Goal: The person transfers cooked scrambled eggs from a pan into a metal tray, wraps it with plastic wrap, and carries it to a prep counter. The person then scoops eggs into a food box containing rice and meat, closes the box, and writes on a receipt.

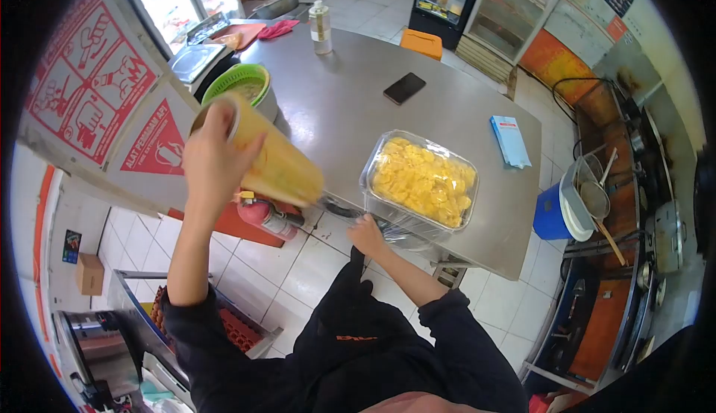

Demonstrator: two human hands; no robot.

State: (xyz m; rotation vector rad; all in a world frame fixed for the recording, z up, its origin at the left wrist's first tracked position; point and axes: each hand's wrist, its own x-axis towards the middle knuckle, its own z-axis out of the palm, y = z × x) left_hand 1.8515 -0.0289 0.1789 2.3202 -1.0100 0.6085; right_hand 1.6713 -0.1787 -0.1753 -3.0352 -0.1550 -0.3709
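My left hand (pixel 209 156) is wrapped round the upper end of a large yellowish roll of cling film (pixel 287 171), held tilted beyond the table's left front edge. At that edge, my right hand (pixel 365 235) is closed on a gathered stretch of clear plastic film (pixel 399 235). The film runs beside a clear tray (pixel 475 203) on the table. Yellow pieces that look like scrambled egg (pixel 421 178) fill the tray, and shiny film shows around it. The exact hold of my right fingers is partly hidden.
The steel table (pixel 335 107) bears a phone (pixel 405 89), a blue-and-white packet (pixel 511 142), a bottle (pixel 320 28) and a green basket in a bucket (pixel 237 85). A fire extinguisher (pixel 265 218) stands below left. Right, a blue bucket (pixel 550 213) holds strainers.
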